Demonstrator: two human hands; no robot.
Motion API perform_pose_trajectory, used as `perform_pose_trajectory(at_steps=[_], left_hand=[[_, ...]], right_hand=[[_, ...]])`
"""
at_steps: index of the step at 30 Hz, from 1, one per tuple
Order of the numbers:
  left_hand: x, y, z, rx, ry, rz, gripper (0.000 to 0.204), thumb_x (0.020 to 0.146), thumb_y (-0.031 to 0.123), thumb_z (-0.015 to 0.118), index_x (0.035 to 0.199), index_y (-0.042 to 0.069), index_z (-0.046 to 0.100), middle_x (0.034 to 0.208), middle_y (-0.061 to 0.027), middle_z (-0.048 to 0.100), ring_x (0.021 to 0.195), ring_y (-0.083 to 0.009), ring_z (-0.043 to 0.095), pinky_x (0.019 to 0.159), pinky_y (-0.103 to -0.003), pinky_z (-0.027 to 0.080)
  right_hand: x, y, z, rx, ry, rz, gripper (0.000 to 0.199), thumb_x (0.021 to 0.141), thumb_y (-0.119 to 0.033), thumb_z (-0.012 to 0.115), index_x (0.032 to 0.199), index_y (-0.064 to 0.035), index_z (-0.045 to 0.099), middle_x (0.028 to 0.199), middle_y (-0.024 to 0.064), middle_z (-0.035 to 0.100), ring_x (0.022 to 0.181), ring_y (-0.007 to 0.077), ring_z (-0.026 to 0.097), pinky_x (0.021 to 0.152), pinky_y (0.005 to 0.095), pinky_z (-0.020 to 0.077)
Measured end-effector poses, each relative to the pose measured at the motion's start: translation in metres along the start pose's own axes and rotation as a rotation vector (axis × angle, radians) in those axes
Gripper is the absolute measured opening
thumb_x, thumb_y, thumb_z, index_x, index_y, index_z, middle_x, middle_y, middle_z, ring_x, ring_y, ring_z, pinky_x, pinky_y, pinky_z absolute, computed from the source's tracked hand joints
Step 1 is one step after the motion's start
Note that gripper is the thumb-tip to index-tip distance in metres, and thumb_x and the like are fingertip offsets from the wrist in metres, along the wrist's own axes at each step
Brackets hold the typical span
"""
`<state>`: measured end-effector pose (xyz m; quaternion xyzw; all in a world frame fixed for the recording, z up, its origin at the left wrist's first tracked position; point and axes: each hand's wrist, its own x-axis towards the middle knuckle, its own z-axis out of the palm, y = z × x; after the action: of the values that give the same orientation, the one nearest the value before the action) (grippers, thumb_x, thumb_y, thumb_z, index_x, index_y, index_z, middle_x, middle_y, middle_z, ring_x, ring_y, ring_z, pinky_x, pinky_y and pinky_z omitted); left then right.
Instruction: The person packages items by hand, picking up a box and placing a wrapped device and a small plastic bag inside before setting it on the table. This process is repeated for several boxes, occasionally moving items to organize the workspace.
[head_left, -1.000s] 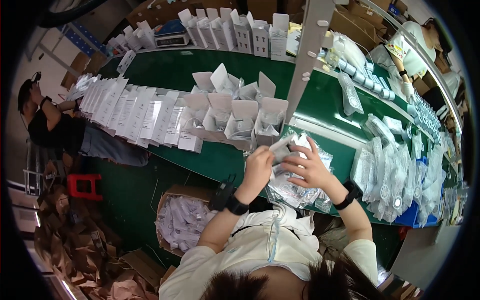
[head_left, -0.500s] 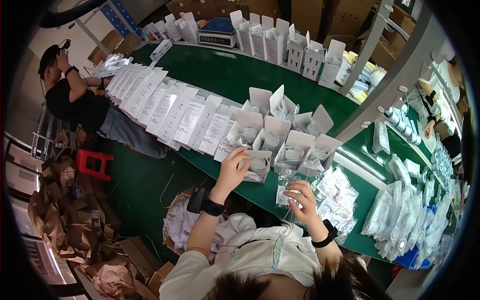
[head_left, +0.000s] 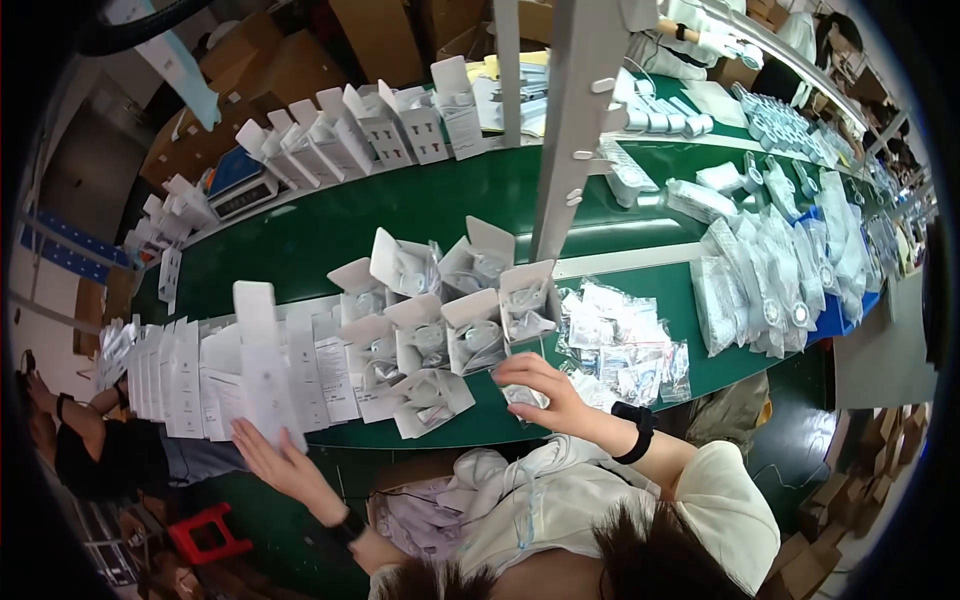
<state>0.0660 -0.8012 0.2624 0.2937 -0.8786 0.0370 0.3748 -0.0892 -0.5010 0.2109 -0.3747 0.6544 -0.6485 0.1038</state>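
Observation:
My left hand (head_left: 275, 462) is at the lower end of a tall white carton (head_left: 262, 365) with its top flap raised, gripping it. This carton stands out in front of a row of flat-sided white cartons (head_left: 182, 385) and looks slightly blurred. My right hand (head_left: 540, 388) hovers at the table's front edge with curved fingers apart and nothing visible in them. Left of it is a group of opened white boxes (head_left: 478, 345) holding clear-wrapped parts. A pile of small clear packets (head_left: 625, 345) lies just beyond the right hand.
Clear-bagged parts (head_left: 760, 285) are heaped at the right on the green table (head_left: 440, 205). A grey metal post (head_left: 570, 130) rises behind the boxes. More cartons and a blue scale (head_left: 240, 180) line the far edge. A red stool (head_left: 208, 533) stands on the floor near a co-worker at left.
The view has turned to the right. My left hand has moved from the front opened box to the white carton at the row. My right hand has shifted off the small packets.

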Motion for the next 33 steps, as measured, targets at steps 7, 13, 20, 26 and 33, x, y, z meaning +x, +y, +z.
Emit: perform_pose_trajectory(at_steps=[7,13,20,26,33], left_hand=[[-0.076,0.190,-0.040,-0.720,-0.456,0.400,0.071,0.070,0.025,0.070,0.127,0.004,0.034,0.132,-0.0184,0.030,0.122,-0.0388,0.027,0.098,-0.051,0.024],[-0.061,0.283,0.006,-1.704,-1.027,-0.243,0.094,0.063,0.018,0.075,0.134,0.006,0.015,0.131,-0.0180,0.025,0.118,-0.0336,0.031,0.099,-0.045,0.024],[-0.128,0.296,0.042,-1.360,-0.930,-0.193,0.086,0.062,0.009,0.072,0.131,0.008,0.022,0.125,-0.0174,0.029,0.116,-0.0315,0.033,0.097,-0.041,0.028],[-0.105,0.313,0.056,-1.054,-0.957,0.009,0.064,0.060,0.008,0.073,0.115,0.009,0.040,0.122,-0.0199,0.032,0.110,-0.0339,0.039,0.093,-0.038,0.034],[-0.125,0.317,0.080,-1.023,-0.865,-0.112,0.066,0.057,0.010,0.077,0.109,0.007,0.037,0.120,-0.0221,0.035,0.108,-0.0357,0.042,0.089,-0.038,0.037]], right_hand=[[-0.073,0.055,-0.043,0.612,-0.055,0.378,0.081,0.061,-0.025,0.076,0.129,-0.0062,0.035,0.130,0.0081,0.038,0.119,0.0259,0.037,0.098,0.0381,0.0293],[-0.033,0.059,-0.171,0.263,-0.491,0.200,0.061,0.072,-0.029,0.068,0.121,-0.0027,0.044,0.131,0.0105,0.036,0.123,0.0194,0.030,0.099,0.0355,0.0265],[0.174,0.204,-0.293,-1.213,0.359,0.516,0.071,0.067,-0.039,0.068,0.127,-0.0159,0.038,0.120,0.0198,0.042,0.114,0.0353,0.037,0.085,0.0430,0.0386],[0.191,0.256,-0.319,-0.958,0.026,0.767,0.074,0.068,-0.020,0.065,0.132,-0.0188,0.028,0.118,0.0217,0.044,0.100,0.0357,0.050,0.080,0.0416,0.0439],[0.077,0.104,-0.284,1.003,0.459,0.553,0.065,0.070,0.002,0.054,0.126,-0.0081,0.024,0.111,0.0135,0.045,0.095,0.0243,0.052,0.079,0.0362,0.0481]])
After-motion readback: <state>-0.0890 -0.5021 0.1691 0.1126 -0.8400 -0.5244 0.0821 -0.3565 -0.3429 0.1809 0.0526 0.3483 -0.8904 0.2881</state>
